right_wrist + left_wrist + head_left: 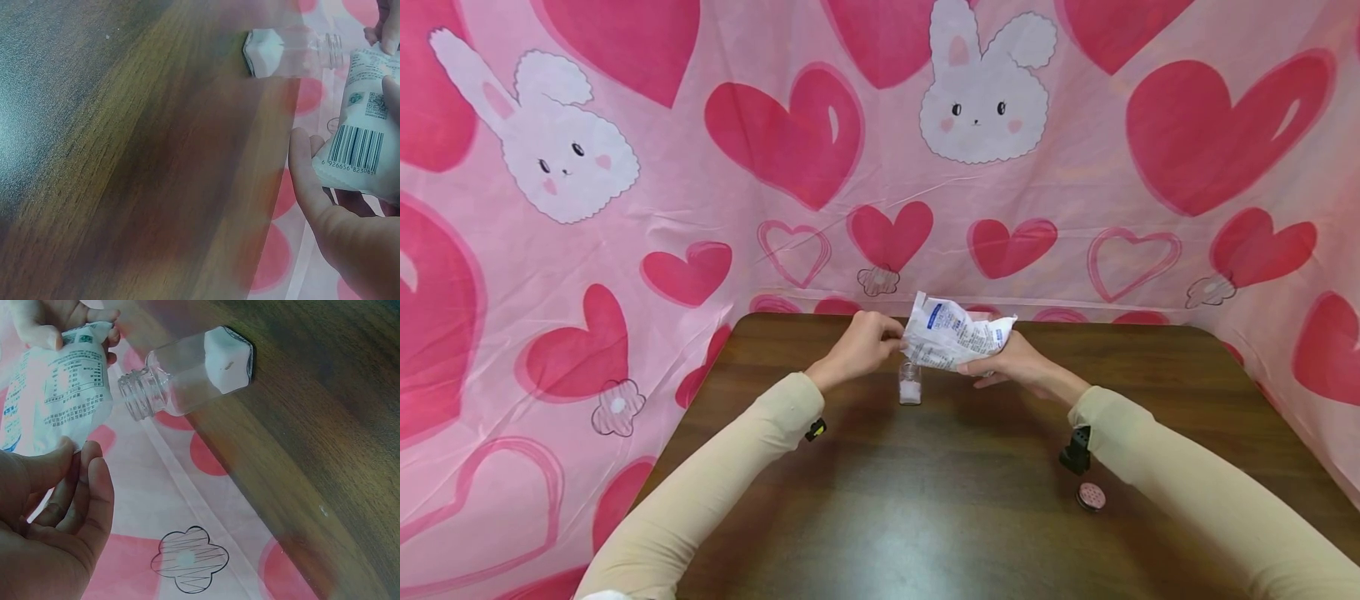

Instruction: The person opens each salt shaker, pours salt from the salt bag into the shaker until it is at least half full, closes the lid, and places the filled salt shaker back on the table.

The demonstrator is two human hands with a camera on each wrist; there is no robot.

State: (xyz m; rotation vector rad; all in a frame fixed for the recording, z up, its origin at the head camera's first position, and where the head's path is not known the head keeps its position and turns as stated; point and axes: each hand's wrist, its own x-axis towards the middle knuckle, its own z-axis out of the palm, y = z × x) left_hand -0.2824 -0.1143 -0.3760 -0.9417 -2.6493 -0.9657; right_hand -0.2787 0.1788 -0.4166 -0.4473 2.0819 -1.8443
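Near the table's (970,517) far edge, a soft white printed packet (953,332) is tilted above a clear, faceted bottle (910,385) with a bare threaded neck; the left hand's (867,343) fingers pinch the packet's edge, and the right hand's (1018,364) fingers grip its other end. Pouring well would probably mean centring the packet's low corner over the narrow mouth, pinching it into a spout and raising the right end only gradually, since a slumping packet could spill its load or knock the unheld bottle. The head view partly hides the neck behind the packet, and whether the two touch is unclear; the left wrist view lays bare the threads and the shallow white fill (226,361) at the bottom. Only the right wrist view shows the barcode (356,150), and only the head view the round pink perforated lid (1091,497), towards the table's near right corner.
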